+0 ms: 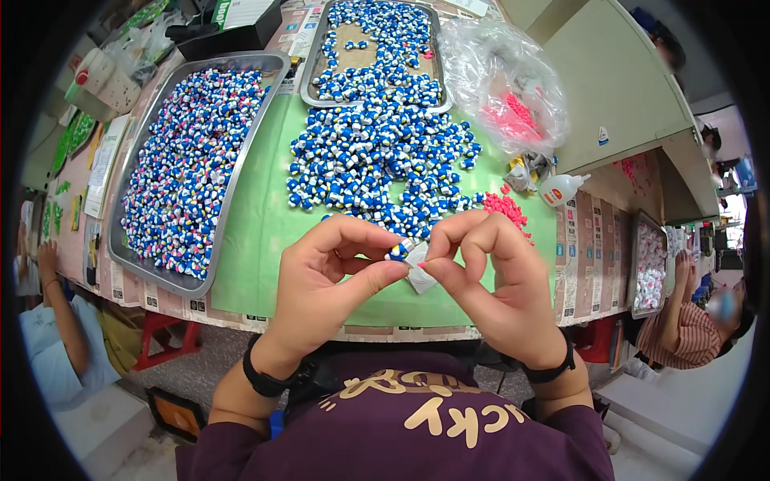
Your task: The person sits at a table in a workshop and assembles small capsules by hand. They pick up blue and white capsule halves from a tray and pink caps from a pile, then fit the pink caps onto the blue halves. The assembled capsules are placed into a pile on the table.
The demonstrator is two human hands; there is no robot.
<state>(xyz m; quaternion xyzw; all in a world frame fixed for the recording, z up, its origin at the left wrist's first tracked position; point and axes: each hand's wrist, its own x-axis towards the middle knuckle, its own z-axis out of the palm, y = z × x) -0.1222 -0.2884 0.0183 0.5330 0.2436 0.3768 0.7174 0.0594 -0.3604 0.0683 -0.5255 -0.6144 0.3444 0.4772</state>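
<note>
My left hand (333, 276) pinches a tiny blue-and-white figurine (399, 251) between thumb and forefinger. My right hand (489, 272) meets it from the right, its fingertips closed on a small pink piece (422, 263) pressed against the figurine. Under my right fingers lies a small white packet (419, 279), partly hidden. Both hands hover above the near edge of a green mat (265, 232). Just beyond them spreads a loose heap of blue-and-white figurines (377, 156).
A metal tray (233, 172) at left is full of figurines; a second tray (314, 56) stands at the back. Pink pieces (505, 207), a clear plastic bag (501, 80) and a small glue bottle (560, 189) lie right. Other people sit at both sides.
</note>
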